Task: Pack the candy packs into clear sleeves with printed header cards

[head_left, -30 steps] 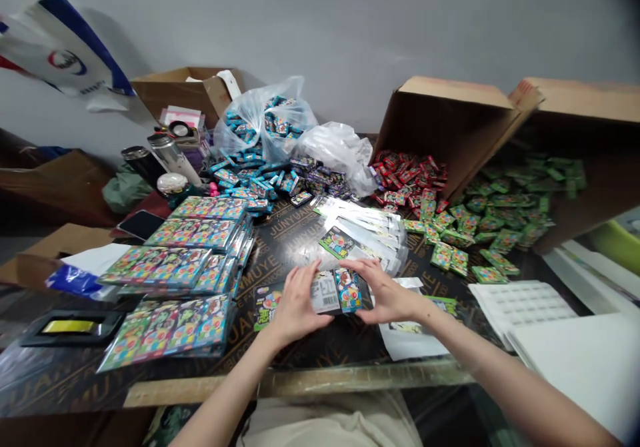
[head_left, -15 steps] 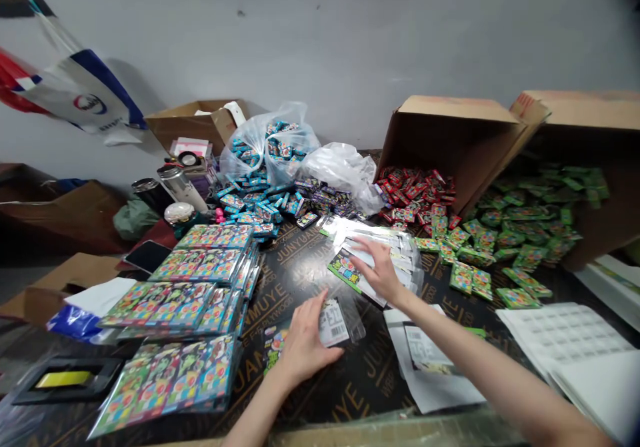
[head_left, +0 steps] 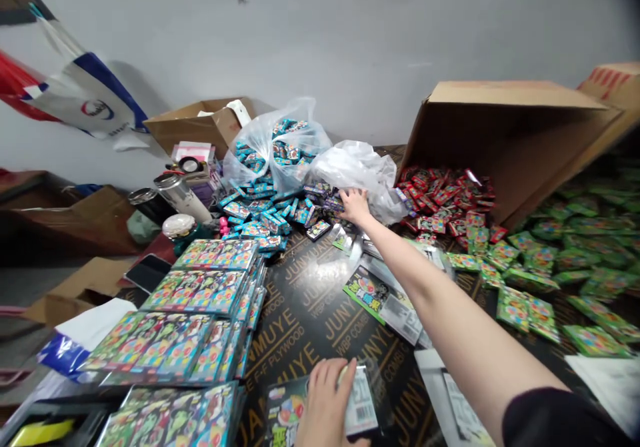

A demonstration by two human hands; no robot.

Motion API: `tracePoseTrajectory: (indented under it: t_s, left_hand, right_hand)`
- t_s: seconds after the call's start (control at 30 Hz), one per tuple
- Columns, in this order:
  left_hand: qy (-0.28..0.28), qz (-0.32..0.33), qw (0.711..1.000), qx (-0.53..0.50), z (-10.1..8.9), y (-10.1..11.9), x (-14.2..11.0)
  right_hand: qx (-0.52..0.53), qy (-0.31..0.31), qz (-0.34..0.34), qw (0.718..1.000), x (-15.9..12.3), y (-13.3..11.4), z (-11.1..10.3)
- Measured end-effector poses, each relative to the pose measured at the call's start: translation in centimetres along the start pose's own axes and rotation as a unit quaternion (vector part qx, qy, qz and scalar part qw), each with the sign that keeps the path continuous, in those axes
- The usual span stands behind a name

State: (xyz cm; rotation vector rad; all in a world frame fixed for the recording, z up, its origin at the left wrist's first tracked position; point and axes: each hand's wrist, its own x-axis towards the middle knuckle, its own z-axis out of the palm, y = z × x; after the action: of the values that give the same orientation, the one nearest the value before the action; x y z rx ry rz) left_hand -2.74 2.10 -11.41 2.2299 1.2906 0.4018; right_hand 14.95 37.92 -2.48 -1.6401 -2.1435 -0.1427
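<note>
My left hand (head_left: 327, 397) lies over a printed card in a clear plastic sleeve (head_left: 285, 407) near the table's front, its fingers flat on top and its thumb out to the side. The hand covers the card's middle; a barcode panel shows at its right. My right hand (head_left: 355, 206) is stretched far forward to the small purple packets (head_left: 323, 197), fingers slightly apart at the pile's edge. No packet can be seen in its grasp. Below the right forearm lie more sleeved cards (head_left: 370, 287), one with a green edge.
Stacks of filled packs (head_left: 200, 287) stand at left. Blue packets (head_left: 260, 214) spill from a clear bag (head_left: 300, 147), beside a crumpled white bag (head_left: 355, 164). Red packets (head_left: 440, 200) lie before a cardboard box (head_left: 510, 100); green packets (head_left: 525, 307) spread at right. Metal bottles (head_left: 180, 197) stand back left.
My right hand has moved from the sleeved cards forward to the purple packets. My left hand stays on its card. The view has shifted, putting that card lower in the picture.
</note>
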Motion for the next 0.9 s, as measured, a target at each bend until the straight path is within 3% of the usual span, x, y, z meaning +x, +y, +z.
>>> tracePoseTrajectory:
  t_s: [0.13,0.37,0.53,0.67,0.73,0.8,0.9]
  left_hand:
    - [-0.022,-0.005,1.000,0.011,-0.4,0.6,0.1]
    - [-0.011,-0.038,0.999,-0.010,-1.9,2.4,-0.2]
    - [0.011,-0.039,0.999,-0.013,-2.1,3.3,-0.4]
    - [0.038,-0.024,0.998,-0.041,-2.2,3.7,-0.6]
    - [0.099,-0.052,0.987,-0.115,-2.8,4.0,-0.6]
    - [0.203,-0.125,0.937,-0.254,-3.7,4.4,-0.3]
    - [0.316,-0.206,0.782,-0.497,-5.3,5.2,0.3]
  right_hand:
    - [0.058,-0.012,-0.018,0.998,-1.3,-1.8,0.3]
    - [0.177,-0.072,-0.082,0.978,-10.0,-5.0,-0.6]
    - [0.190,-0.171,-0.183,0.949,-14.1,-7.1,-0.3]
    - [0.168,-0.200,-0.168,0.951,-15.7,-9.5,-0.5]
    - [0.187,-0.169,-0.144,0.957,-17.0,-10.4,-1.6]
    - [0.245,-0.108,-0.114,0.957,-19.2,-11.0,-3.5]
    - [0.337,-0.019,-0.070,0.939,-24.4,-11.6,-7.2]
